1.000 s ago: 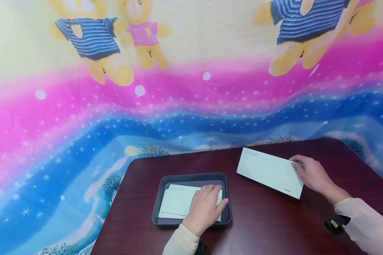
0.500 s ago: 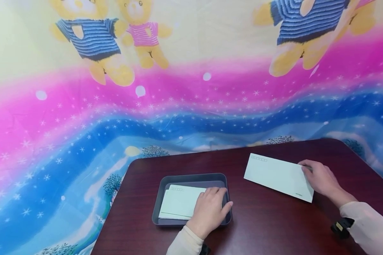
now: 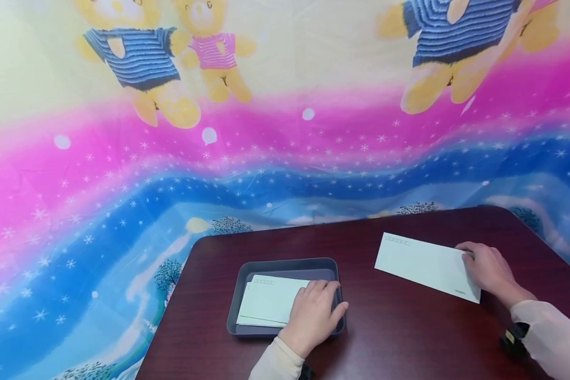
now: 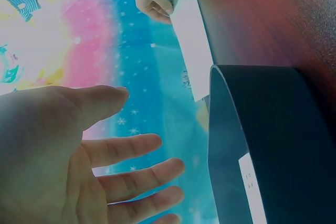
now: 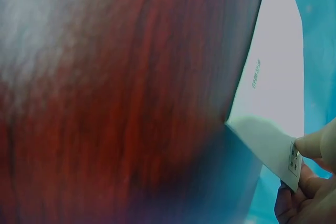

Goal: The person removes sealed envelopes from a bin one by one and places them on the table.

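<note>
My right hand [image 3: 491,269] pinches a white envelope [image 3: 423,266] at its right end, between thumb and fingers. In the right wrist view the pinched end of this envelope [image 5: 273,77] is raised, its near corner close to the table. Several more white envelopes [image 3: 268,301] lie stacked, slightly askew, in a dark grey tray [image 3: 234,303]. Over the right part of that tray is my left hand [image 3: 311,311], hiding the right end of the stack. Its fingers are spread and extended in the left wrist view, holding nothing, beside the tray wall [image 4: 273,129].
Both the tray and the held envelope are on or over a dark red-brown table [image 3: 385,338] with rounded corners. Right behind its far edge hangs a colourful cloth [image 3: 285,132] printed with bears and snowflakes. A black wrist strap [image 3: 514,340] circles the right sleeve.
My right hand has moved the envelope to the right and slightly nearer, away from the tray. The left hand has shifted a little to the right; tray and stack stay put.
</note>
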The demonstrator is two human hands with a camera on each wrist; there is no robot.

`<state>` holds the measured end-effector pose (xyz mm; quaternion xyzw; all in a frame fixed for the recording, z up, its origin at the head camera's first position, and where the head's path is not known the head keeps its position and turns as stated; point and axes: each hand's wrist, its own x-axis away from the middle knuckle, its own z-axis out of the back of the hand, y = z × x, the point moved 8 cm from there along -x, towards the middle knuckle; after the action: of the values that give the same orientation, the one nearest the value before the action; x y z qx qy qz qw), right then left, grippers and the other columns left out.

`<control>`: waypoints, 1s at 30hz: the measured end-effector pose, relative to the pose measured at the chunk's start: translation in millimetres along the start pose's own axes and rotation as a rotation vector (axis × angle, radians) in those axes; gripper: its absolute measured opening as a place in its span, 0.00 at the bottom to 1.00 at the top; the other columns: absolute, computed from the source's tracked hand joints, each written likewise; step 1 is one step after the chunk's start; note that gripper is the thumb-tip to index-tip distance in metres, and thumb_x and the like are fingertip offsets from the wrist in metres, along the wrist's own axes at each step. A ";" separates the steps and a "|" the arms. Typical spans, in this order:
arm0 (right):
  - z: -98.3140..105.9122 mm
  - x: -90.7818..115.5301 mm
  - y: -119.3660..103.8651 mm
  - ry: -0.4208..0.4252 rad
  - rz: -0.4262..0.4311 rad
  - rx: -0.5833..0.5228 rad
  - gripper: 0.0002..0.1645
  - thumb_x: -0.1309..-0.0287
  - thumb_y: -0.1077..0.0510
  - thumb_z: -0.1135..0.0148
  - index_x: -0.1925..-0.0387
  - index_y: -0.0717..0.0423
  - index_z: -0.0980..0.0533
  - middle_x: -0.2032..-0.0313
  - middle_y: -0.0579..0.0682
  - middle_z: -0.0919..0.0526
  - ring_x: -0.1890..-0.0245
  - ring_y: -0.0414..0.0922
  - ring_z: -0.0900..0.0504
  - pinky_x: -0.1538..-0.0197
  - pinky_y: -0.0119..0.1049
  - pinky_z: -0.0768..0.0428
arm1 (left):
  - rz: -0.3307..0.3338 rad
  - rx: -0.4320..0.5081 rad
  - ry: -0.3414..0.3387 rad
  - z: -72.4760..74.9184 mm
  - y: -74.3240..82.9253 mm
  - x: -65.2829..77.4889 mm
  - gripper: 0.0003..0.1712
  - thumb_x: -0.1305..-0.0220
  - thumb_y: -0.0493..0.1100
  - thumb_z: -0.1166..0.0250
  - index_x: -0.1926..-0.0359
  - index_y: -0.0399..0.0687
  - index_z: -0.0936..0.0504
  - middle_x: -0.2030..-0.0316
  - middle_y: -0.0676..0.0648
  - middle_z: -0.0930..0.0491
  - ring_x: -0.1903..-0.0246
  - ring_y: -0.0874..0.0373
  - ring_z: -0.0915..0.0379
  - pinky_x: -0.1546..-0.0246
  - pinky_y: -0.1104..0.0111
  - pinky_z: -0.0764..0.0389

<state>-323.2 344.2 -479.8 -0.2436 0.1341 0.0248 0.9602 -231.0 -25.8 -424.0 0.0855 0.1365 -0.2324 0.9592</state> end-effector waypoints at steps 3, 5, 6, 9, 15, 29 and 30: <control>-1.6 -1.0 2.6 0.001 0.009 0.006 0.18 0.40 0.64 0.49 0.51 0.69 0.25 0.56 0.72 0.23 0.71 0.55 0.24 0.74 0.46 0.28 | 0.000 0.001 -0.007 -0.6 0.3 0.0 0.24 0.38 0.59 0.44 0.47 0.53 0.21 0.53 0.51 0.20 0.51 0.56 0.26 0.56 0.61 0.24; -3.8 -1.4 5.0 -0.010 0.010 0.004 0.18 0.41 0.64 0.49 0.51 0.68 0.25 0.56 0.72 0.23 0.72 0.53 0.24 0.75 0.44 0.28 | -0.002 0.002 -0.009 -0.9 0.6 0.0 0.24 0.38 0.59 0.44 0.47 0.53 0.21 0.53 0.51 0.20 0.51 0.56 0.26 0.55 0.61 0.24; -5.0 -1.3 6.3 -0.017 0.008 0.001 0.18 0.41 0.64 0.49 0.50 0.68 0.25 0.56 0.72 0.23 0.72 0.53 0.24 0.75 0.44 0.28 | -0.002 0.000 -0.010 -1.0 0.6 0.1 0.24 0.38 0.59 0.44 0.47 0.53 0.21 0.53 0.51 0.20 0.51 0.56 0.26 0.55 0.61 0.24; -6.8 -0.6 9.1 -0.018 0.012 -0.002 0.19 0.43 0.64 0.46 0.50 0.68 0.25 0.55 0.72 0.23 0.67 0.59 0.23 0.71 0.50 0.25 | -0.003 -0.007 -0.012 -1.3 0.3 0.4 0.24 0.37 0.60 0.44 0.47 0.53 0.21 0.53 0.51 0.20 0.51 0.56 0.26 0.56 0.61 0.24; -6.8 -1.6 6.6 0.012 0.048 0.009 0.20 0.46 0.62 0.42 0.51 0.67 0.24 0.55 0.72 0.24 0.60 0.65 0.27 0.65 0.59 0.27 | -0.002 -0.003 -0.007 -1.4 -0.3 0.8 0.24 0.37 0.59 0.44 0.47 0.53 0.21 0.53 0.51 0.20 0.52 0.56 0.26 0.56 0.62 0.24; -27.9 9.1 -38.6 -0.082 0.126 0.005 0.20 0.47 0.57 0.36 0.53 0.64 0.22 0.53 0.68 0.23 0.53 0.63 0.28 0.54 0.64 0.30 | -0.025 -0.016 0.004 -8.2 8.1 -0.6 0.23 0.38 0.59 0.44 0.48 0.53 0.21 0.54 0.51 0.20 0.53 0.56 0.26 0.57 0.62 0.25; -29.4 10.2 -42.6 -0.085 0.138 0.007 0.20 0.48 0.57 0.36 0.53 0.64 0.22 0.54 0.67 0.23 0.53 0.63 0.27 0.54 0.63 0.30 | -0.028 -0.016 0.002 -9.0 9.1 -0.7 0.23 0.38 0.59 0.44 0.48 0.52 0.21 0.54 0.51 0.20 0.53 0.56 0.26 0.57 0.62 0.25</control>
<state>-315.8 292.7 -487.7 -0.2291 0.1097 0.1010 0.9619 -229.4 -15.5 -431.3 0.0762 0.1402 -0.2446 0.9564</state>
